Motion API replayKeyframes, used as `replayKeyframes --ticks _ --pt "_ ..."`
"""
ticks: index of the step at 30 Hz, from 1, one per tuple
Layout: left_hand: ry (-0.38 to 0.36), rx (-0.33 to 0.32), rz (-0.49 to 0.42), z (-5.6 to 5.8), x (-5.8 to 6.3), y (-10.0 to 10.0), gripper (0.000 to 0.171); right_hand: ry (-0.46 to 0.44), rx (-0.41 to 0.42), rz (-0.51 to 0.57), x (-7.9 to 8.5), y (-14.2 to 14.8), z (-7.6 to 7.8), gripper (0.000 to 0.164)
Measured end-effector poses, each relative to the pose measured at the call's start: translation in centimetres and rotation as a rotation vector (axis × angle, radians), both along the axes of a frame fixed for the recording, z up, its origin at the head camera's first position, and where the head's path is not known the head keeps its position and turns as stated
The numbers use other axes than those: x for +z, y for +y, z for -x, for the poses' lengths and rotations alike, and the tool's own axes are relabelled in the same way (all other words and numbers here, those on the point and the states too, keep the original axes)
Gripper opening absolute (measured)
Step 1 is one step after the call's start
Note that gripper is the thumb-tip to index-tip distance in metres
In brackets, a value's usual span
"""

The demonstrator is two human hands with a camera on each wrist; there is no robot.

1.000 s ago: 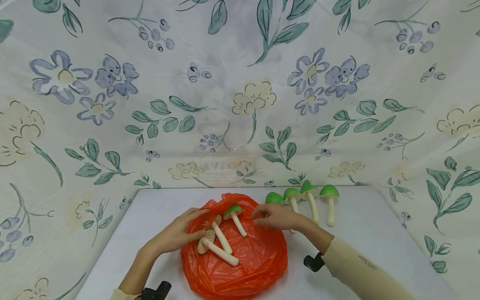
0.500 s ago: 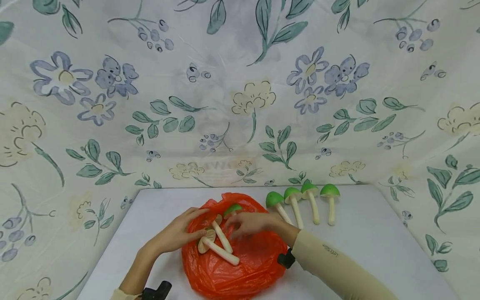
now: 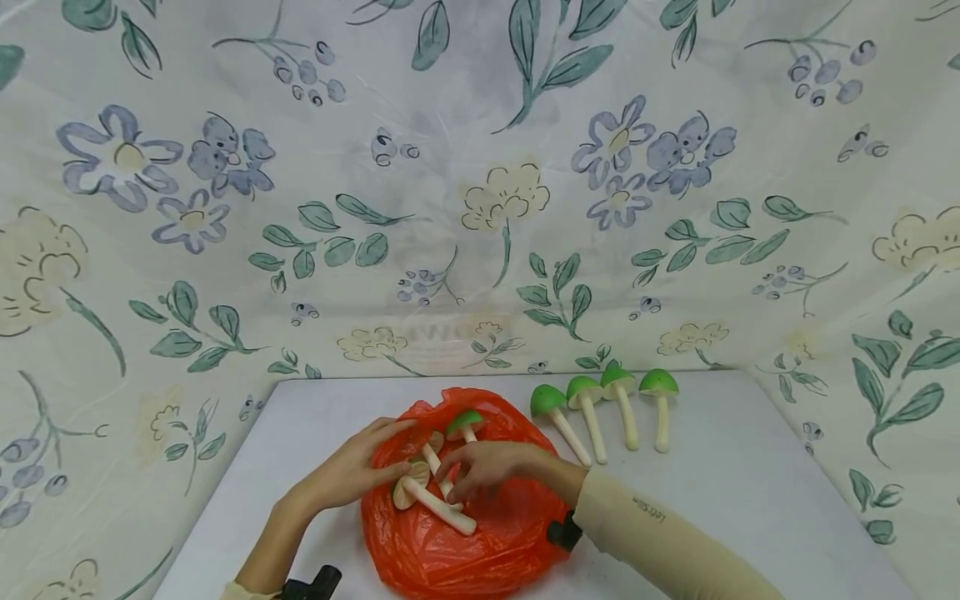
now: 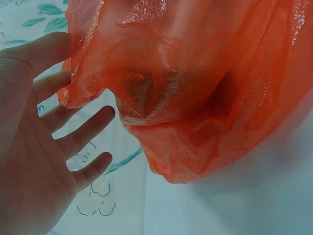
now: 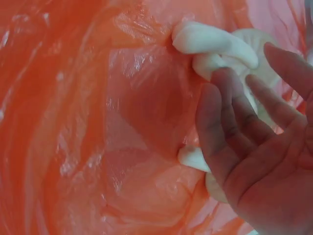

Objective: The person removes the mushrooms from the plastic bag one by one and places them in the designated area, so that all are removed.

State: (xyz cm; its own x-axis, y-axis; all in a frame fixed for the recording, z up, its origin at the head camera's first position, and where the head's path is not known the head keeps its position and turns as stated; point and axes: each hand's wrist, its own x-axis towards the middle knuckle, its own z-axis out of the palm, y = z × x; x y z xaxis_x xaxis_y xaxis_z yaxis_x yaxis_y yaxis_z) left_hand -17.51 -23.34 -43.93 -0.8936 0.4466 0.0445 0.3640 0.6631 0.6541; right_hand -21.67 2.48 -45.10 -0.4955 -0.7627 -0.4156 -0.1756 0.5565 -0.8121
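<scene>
Inside a red plastic bag (image 3: 517,542) lie three toy mushrooms with white stems; one shows its green cap (image 3: 465,422) at the back. My left hand (image 3: 352,469) is at the bag's left rim, thumb reaching in beside the front-left mushroom (image 3: 448,515). In the left wrist view, its fingers spread along the edge of the bag (image 4: 210,88), some tips covered by plastic. My right hand (image 3: 491,465) hovers over the bag's middle, fingers loosely bent close to the stems. The right wrist view has nothing gripped in that hand (image 5: 259,161), with two crossing stems (image 5: 210,40) beyond the fingertips.
Several more green-capped mushrooms (image 3: 592,425) lie in a row on the white table (image 3: 720,500), back right of the bag. A floral-patterned cloth (image 3: 450,208) hangs behind the table. Each wrist carries a small black camera (image 3: 564,532).
My right hand has moved left from the bag's right rim to over its middle, near the stems. My left hand and the mushrooms have stayed in place.
</scene>
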Motion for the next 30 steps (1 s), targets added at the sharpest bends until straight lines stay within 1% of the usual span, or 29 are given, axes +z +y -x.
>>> replayKeyframes --ticks 3,5,7,9,14,20,23,26,30 --pt "-0.001 0.001 0.006 0.0 0.0 0.0 0.058 0.071 0.020 -0.051 -0.2 -0.3 -0.3 0.033" --pt "-0.001 0.002 0.010 0.1 0.0 0.0 0.058 0.099 0.029 -0.071 -0.4 -0.4 -0.5 0.033" --pt "-0.004 0.005 0.012 0.0 0.1 0.1 0.058 0.108 0.038 -0.080 -0.5 -0.6 -0.7 0.032" --pt "-0.009 0.010 0.013 0.0 0.1 0.1 0.059 0.098 0.041 -0.077 -0.6 -0.7 -0.9 0.029" --pt "-0.024 0.013 0.012 0.0 0.0 0.2 0.059 0.112 0.039 -0.077 -0.8 -1.0 -1.3 0.019" --pt "-0.033 0.023 0.019 0.0 0.2 0.3 0.058 0.156 0.032 -0.129 -1.0 -1.4 -1.8 0.019" --pt "-0.031 0.025 0.024 0.0 0.2 0.3 0.058 0.176 0.016 -0.137 -1.0 -1.6 -2.0 0.016" --pt "-0.024 0.018 0.024 0.0 0.2 0.2 0.059 0.137 -0.022 -0.108 -1.1 -1.6 -2.1 0.011" --pt "-0.016 0.019 0.021 0.0 0.2 0.1 0.059 0.001 -0.055 -0.036 -1.1 -1.4 -2.0 0.008"
